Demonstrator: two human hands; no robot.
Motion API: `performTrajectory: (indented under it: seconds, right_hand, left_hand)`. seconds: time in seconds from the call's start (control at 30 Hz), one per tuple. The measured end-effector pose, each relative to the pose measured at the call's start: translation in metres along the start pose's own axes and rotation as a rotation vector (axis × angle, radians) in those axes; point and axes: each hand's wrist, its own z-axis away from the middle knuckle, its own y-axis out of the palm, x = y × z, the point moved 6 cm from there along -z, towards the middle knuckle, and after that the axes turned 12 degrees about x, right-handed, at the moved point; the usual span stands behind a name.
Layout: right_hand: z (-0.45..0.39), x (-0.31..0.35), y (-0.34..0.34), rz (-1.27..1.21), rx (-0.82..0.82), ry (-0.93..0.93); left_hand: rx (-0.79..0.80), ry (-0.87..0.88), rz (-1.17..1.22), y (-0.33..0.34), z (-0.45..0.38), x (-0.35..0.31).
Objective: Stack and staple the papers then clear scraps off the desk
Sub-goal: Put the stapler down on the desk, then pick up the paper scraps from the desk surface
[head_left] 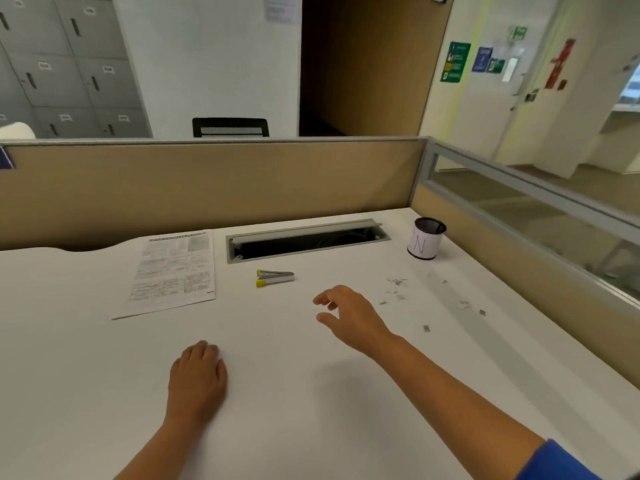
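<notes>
A stack of printed papers (171, 271) lies flat on the white desk (311, 410), at the far left. A silver stapler with yellow ends (274, 277) rests to the right of the papers. Small grey paper scraps (396, 282) are scattered over the desk's right side. My right hand (349, 315) hovers between stapler and scraps, fingers apart and curled, holding nothing. My left hand (197, 375) lies palm down on the desk near the front, fingers together, with nothing under it that I can see.
A mesh cup wrapped in white paper marked "N" (425, 239) stands at the far right. An open cable tray slot (306, 241) runs along the back. Tan partition walls (207, 188) close off the back and the right side.
</notes>
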Motion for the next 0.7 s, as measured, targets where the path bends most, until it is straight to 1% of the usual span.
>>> performTrajectory:
  seconds: [0.1, 0.2, 0.3, 0.47, 0.6, 0.7]
  right_hand:
    - [0.034, -0.010, -0.006, -0.056, -0.057, 0.053]
    - [0.065, -0.024, -0.007, -0.138, -0.106, 0.128]
    - [0.087, -0.038, -0.008, -0.223, -0.151, 0.201]
    - [0.115, -0.065, -0.016, -0.284, -0.199, 0.298]
    - [0.131, -0.094, -0.032, -0.285, -0.210, 0.362]
    - [0.139, -0.125, -0.047, -0.271, -0.235, 0.415]
  left_hand:
    - [-0.025, 0.028, -0.016, -0.002, 0.009, -0.010]
    - [-0.015, 0.042, 0.041, 0.000, 0.024, -0.034]
    - [-0.028, 0.137, 0.127, 0.001, 0.033, -0.067]
    - [-0.036, 0.269, 0.324, -0.002, 0.039, -0.131]
    - [0.022, 0.331, 0.359, 0.007, 0.036, -0.175]
    - [0.091, 0.341, 0.367, 0.020, 0.029, -0.205]
